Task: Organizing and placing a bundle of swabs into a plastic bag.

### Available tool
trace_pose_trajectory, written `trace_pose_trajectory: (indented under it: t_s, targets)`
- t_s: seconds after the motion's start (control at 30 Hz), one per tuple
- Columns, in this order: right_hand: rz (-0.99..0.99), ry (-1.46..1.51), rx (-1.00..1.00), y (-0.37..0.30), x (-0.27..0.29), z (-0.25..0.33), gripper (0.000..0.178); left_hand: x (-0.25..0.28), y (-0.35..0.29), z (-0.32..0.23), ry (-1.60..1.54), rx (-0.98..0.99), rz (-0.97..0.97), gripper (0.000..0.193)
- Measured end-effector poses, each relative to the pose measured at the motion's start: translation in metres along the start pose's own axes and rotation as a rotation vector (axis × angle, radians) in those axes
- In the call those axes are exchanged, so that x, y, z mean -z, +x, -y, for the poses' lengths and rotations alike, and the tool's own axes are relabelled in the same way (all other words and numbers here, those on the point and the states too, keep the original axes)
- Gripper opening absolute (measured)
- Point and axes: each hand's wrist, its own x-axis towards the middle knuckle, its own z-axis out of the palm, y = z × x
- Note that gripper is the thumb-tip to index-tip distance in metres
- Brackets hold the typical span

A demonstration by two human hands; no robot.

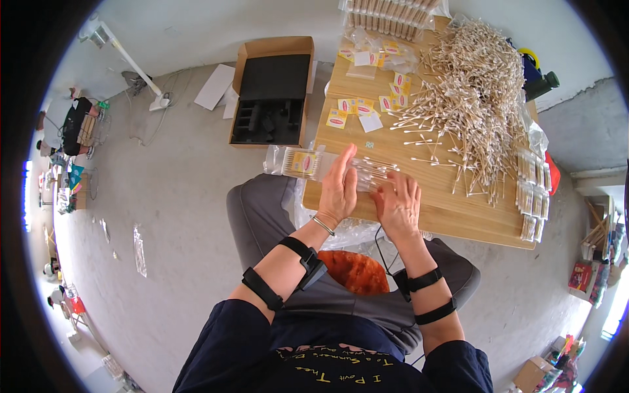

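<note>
A clear plastic bag strip (274, 161) lies across the near left edge of the table. Its left pocket holds a row of cotton swabs with a yellow label card (304, 163). My left hand (339, 190) rests on edge across the strip, fingers stretched out and thumb raised. To its right lies a small bundle of cotton swabs (373, 169), tips uneven; whether it is inside the plastic I cannot tell. My right hand (400, 204) curls its fingers at the right end of this bundle, thumb toward my left hand.
A large heap of loose cotton swabs (475, 98) covers the table's right side. Yellow label cards (363, 106) lie scattered beyond my hands. Packed swab bags (532, 187) stack at the right edge, more (390, 18) at the back. An open cardboard box (304, 124) stands left of the table.
</note>
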Motion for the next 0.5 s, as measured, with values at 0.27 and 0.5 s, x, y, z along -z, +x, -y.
trace_pose_trajectory:
  t_s: [0.27,0.5]
  targets:
    - [-0.317,0.400,-0.339,-0.005,-0.010,-0.005,0.054,0.003,0.001,0.000,-0.010,0.044,0.032,0.049]
    - [-0.374,0.744,-0.391,0.001,-0.042,0.003,0.066,0.002,0.006,-0.008,-0.103,0.128,0.007,0.059]
